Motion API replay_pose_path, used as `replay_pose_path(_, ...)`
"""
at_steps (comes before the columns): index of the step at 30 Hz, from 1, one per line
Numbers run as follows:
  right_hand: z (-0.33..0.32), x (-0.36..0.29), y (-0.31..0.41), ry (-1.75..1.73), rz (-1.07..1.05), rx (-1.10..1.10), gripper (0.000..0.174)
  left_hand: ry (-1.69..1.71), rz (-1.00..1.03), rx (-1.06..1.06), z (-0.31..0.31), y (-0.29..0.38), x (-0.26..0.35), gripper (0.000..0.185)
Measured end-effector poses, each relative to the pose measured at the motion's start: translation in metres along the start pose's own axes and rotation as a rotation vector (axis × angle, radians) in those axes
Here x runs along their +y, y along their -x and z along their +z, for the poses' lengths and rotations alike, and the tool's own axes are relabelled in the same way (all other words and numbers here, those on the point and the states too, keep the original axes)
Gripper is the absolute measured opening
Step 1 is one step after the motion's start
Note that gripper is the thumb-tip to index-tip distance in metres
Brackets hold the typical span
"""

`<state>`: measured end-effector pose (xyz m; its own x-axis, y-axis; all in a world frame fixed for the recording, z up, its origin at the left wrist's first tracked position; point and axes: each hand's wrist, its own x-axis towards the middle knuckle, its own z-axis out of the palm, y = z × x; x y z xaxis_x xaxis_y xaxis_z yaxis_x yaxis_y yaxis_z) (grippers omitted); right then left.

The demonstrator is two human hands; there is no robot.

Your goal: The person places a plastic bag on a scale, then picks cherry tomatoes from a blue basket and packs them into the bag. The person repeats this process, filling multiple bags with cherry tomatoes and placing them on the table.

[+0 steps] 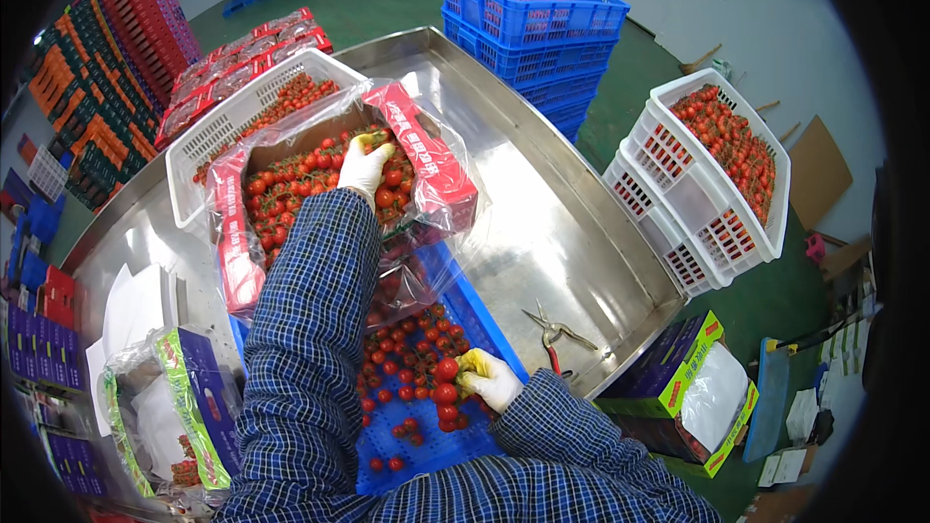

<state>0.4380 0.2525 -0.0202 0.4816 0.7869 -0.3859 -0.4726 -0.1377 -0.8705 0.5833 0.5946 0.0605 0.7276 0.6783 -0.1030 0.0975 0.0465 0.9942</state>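
Note:
My left hand (365, 163), in a white glove with yellow-stained fingertips, reaches into a red cardboard box (439, 160) lined with clear plastic film. Its fingers are bent against the cherry tomatoes (290, 196) on the vine that fill the box; whether they grip any is hidden. In my right hand (490, 380), gloved alike, is a cluster of cherry tomatoes (445, 394), held by its stem side above a blue plastic crate (429, 450). More tomato clusters (414, 341) and a few loose tomatoes lie in that crate. The red box stands over the crate's far part.
Pruning shears (556, 338) with a red handle lie on the steel table (523, 261). A white crate (192, 167) of tomatoes stands behind the box. Purple-green cartons (200, 407) (661, 392) flank me. Stacked blue crates (534, 22) and white crates (697, 181) stand beyond the table's edge.

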Motion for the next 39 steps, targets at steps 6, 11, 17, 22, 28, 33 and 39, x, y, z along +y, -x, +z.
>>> replay_pose_path(6,-0.003,-0.005,0.002,-0.284,-0.003,-0.115,0.029,-0.969,0.671,0.033,-0.001,0.009,-0.024,0.068)
replay_pose_path(11,-0.002,-0.011,0.006,-0.59,-0.134,-0.299,0.033,-1.049,0.504,0.024,-0.009,0.044,0.0,0.076)
replay_pose_path(17,-0.008,-0.02,0.009,-0.638,-0.112,-0.328,0.035,-0.133,0.404,-0.594,-0.059,0.204,0.021,0.04)
replay_pose_path(22,0.02,-0.023,-0.001,-0.474,-0.06,-0.148,0.034,-0.195,0.14,-0.808,-0.079,0.317,-0.028,0.084)
replay_pose_path(28,0.067,-0.043,-0.005,0.0,0.004,-0.259,0.033,0.265,-0.014,-0.146,-0.088,0.358,-0.068,0.064)
replay_pose_path(33,0.048,-0.028,-0.031,0.661,-0.007,-0.12,0.023,0.861,-0.132,-0.026,-0.168,0.396,-0.068,0.063)
replay_pose_path(39,0.029,0.036,-0.069,1.64,-0.012,-0.186,0.051,0.98,-0.135,0.113,-0.204,0.425,-0.047,0.055)
